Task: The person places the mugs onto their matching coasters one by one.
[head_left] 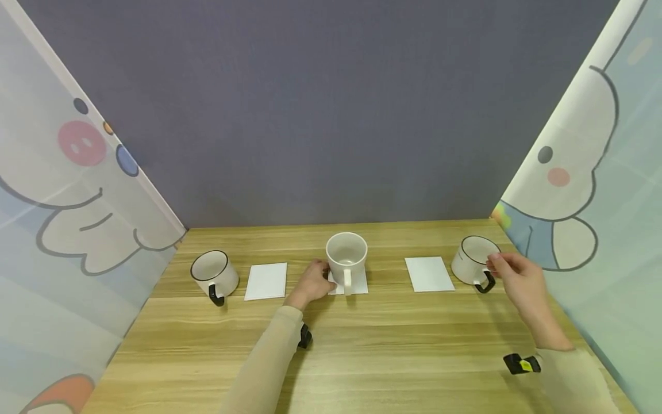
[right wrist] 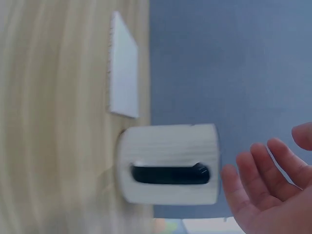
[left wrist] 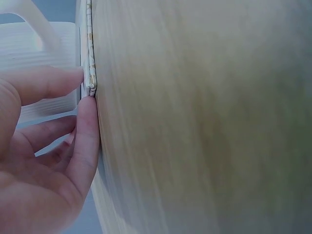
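Note:
At the middle of the table, a plain white mug point(head_left: 347, 263) stands upright on a square white coaster point(head_left: 360, 285), its handle facing me. My left hand point(head_left: 310, 283) is at the coaster's left edge. In the left wrist view, thumb and forefinger pinch the edge of this coaster point(left wrist: 91, 73) near a corner. On the right stands a white mug with a dark rim and black handle point(head_left: 469, 267). My right hand point(head_left: 524, 284) is just beside its handle. In the right wrist view, the loosely bent fingers point(right wrist: 263, 175) are close to the rim and grip nothing.
Between the middle and right mugs lies another white coaster point(head_left: 429, 274). Further left are a third coaster point(head_left: 266, 281) and a second dark-rimmed mug point(head_left: 219, 275). A grey panel point(head_left: 336, 126) rises behind the wooden table point(head_left: 383, 356), with cartoon-printed curtains at both sides.

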{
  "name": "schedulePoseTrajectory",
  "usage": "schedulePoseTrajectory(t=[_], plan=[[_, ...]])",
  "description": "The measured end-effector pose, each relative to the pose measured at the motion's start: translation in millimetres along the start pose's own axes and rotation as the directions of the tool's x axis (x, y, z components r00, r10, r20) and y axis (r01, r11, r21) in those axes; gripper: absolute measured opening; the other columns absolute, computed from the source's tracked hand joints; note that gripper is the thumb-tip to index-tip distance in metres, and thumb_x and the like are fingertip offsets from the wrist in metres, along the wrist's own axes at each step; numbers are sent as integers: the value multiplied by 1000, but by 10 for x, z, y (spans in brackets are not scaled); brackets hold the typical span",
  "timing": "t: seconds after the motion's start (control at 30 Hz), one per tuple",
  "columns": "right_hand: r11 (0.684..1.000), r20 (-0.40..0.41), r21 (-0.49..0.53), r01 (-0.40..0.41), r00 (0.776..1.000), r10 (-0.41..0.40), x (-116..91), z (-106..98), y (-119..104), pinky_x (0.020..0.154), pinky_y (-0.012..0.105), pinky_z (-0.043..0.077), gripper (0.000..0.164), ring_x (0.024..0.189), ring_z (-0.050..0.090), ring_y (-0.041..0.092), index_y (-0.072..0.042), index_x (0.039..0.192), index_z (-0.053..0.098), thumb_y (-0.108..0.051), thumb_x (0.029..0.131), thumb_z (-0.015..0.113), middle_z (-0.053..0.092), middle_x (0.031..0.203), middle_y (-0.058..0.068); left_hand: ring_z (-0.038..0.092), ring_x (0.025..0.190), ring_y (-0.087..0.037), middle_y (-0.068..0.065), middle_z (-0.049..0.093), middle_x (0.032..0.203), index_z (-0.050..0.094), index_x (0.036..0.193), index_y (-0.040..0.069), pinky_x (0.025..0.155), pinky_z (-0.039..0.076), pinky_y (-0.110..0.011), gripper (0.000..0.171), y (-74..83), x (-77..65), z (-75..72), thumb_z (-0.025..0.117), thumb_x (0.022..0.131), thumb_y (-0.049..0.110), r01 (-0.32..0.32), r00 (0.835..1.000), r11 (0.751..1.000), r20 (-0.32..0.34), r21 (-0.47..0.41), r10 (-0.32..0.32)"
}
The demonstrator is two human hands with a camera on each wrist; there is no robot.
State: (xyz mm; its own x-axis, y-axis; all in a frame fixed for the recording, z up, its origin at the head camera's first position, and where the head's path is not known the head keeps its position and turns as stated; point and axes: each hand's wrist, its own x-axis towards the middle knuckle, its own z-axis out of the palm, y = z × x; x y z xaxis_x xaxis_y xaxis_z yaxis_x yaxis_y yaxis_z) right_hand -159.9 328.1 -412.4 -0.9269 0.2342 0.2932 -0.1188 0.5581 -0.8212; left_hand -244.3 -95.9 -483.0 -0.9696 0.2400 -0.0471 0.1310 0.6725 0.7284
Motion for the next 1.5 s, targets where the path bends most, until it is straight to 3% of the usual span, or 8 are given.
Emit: schedulePoseTrajectory(t=[0.2, 0.4, 0.53, 0.73, 0.9, 1.03, 1.2, 1.5], plan=[[998, -34, 7, -68, 997, 68, 0, 20, 156, 68, 10, 49, 45, 75, 64, -2, 11, 112, 67, -32, 105, 56, 69, 83, -19, 55, 120, -37, -19, 54, 131, 64, 131, -4, 107, 44, -55, 55, 3, -15, -23, 80, 79, 4, 12, 1000, 1000, -4, 9, -12], [992, -86, 71, -100, 991, 106, -6, 75, 315, 67, 13, 54, 43, 72, 64, -4, 15, 113, 64, -26, 105, 57, 67, 80, -19, 56, 119, -36, -18, 55, 130, 64, 131, -3, 106, 45, -53, 54, 16, -21, -23, 79, 79, 4, 6, 1000, 1000, -2, 11, -6], [979, -96, 139, -151, 982, 165, 0, 108, 415, 66, 14, 55, 35, 72, 64, -5, 10, 110, 66, -23, 104, 59, 66, 79, -19, 56, 118, -35, -17, 55, 129, 65, 130, -3, 106, 45, -53, 53, 21, -26, -19, 78, 80, 4, 3, 1000, 1000, 1, 15, -3], [939, -32, 255, -231, 969, 247, -21, 145, 533, 65, 19, 58, 28, 71, 67, -1, 2, 102, 70, -25, 103, 62, 67, 79, -18, 56, 118, -35, -16, 55, 128, 64, 130, -3, 106, 46, -52, 53, 19, -25, -21, 79, 80, 4, 2, 1000, 1000, 2, 14, -2], [869, 62, 397, -293, 954, 293, -43, 181, 580, 67, 25, 60, 33, 74, 69, 5, 3, 92, 71, -28, 101, 64, 70, 78, -7, 56, 119, -36, -17, 55, 129, 64, 131, -3, 107, 45, -53, 53, 2, -15, -17, 79, 81, 5, -2, 1000, 1000, 2, 18, 2], [826, 102, 481, -295, 954, 282, -40, 217, 595, 67, 26, 61, 33, 76, 68, 7, 4, 89, 71, -26, 102, 64, 69, 79, -3, 55, 120, -36, -17, 55, 130, 64, 131, -3, 107, 44, -53, 53, -3, -9, -10, 80, 81, 5, -2, 1000, 1000, 2, 17, 2], [792, 148, 545, -276, 961, 234, -32, 255, 594, 68, 27, 61, 23, 75, 67, 9, 0, 92, 70, -17, 104, 60, 68, 80, 0, 56, 119, -36, -17, 55, 129, 63, 132, -4, 106, 45, -52, 54, 1, -14, -9, 79, 81, 5, 2, 1000, 1000, 4, 10, -2], [775, 198, 566, -280, 959, 202, 0, 264, 596, 71, 33, 62, 28, 73, 65, 14, 7, 95, 66, -17, 106, 55, 64, 81, 4, 56, 118, -35, -17, 54, 128, 62, 134, -4, 105, 46, -52, 56, 10, -19, -20, 79, 81, 5, 6, 1000, 1000, 14, 3, -6]])
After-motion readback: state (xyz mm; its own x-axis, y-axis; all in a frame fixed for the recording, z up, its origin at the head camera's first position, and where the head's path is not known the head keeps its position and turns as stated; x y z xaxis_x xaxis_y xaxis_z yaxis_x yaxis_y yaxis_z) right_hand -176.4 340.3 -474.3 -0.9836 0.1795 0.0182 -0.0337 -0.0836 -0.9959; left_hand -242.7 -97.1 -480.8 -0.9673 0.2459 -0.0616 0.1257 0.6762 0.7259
